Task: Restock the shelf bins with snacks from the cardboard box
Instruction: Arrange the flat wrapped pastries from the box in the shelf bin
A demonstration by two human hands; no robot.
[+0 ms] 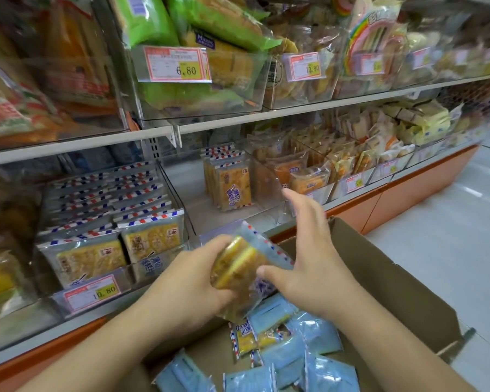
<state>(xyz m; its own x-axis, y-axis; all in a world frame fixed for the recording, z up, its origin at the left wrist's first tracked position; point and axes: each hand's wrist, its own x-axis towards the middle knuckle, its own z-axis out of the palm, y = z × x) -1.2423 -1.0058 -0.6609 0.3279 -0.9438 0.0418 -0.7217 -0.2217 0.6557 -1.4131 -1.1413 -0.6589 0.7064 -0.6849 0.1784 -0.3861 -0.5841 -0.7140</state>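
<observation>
Along the far left of the lower shelf (77,142), a clear bin (108,275) sits packed with rows of snack packets (91,258) edged in red and blue stripes, each showing a yellow cake through its window. A price tag (92,294) reading 10.80 hangs on its front lip. Just right of it, the next clear bin (269,188) is mostly bare, with only a short upright row of the same striped packets (234,188) standing at its back.

Below and in front of that gap, the left hand (187,281) holds a small stack of snack packets (239,268) above the cardboard box (393,281), its fingers (218,244) curled closed around the stack's left side. The right hand (309,264) is beside the stack on the right, its thumb touching the wrapper edge while the other fingers are spread open and extended toward the shelf, gripping nothing.

Beneath both hands, the open box holds more loose packets (294,349), most lying blue side up, a few showing the striped trim. Its right flap rises toward the pale floor (450,222). Farther right on the lower shelf, other bins hold assorted wrapped breads and cakes (309,176). Overhead, the upper shelf carries green-wrapped buns (159,21) behind a 6.80 tag (176,63).
</observation>
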